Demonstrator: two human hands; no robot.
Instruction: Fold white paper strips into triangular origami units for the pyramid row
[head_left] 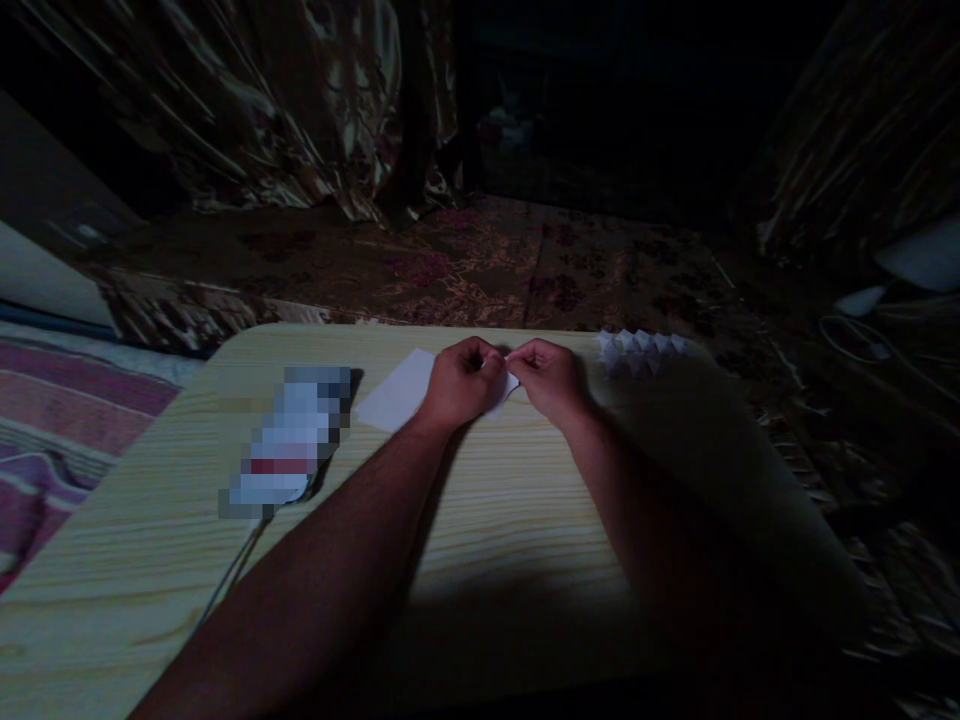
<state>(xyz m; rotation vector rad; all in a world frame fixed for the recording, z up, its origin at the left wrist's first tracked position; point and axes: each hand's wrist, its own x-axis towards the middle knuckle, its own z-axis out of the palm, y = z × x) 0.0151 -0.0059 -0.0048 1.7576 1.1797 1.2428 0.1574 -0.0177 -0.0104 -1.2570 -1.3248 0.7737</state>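
A small white piece of paper point(509, 384) is pinched between both hands near the far edge of a light wooden table point(465, 520). My left hand point(461, 383) is closed on its left side, fingers curled. My right hand point(549, 378) is closed on its right side, thumb and fingers pressed together. Just left of my left hand a flat white sheet of paper point(394, 392) lies on the table. To the right of my right hand sits a cluster of several small folded white paper pieces point(639, 352).
A blurred-out flat object point(289, 442) lies on the table's left part, with a thin cable point(236, 565) running from it toward the near edge. Dark patterned fabric point(480, 265) lies beyond the table. A striped cloth point(52, 430) is at left. The room is dim.
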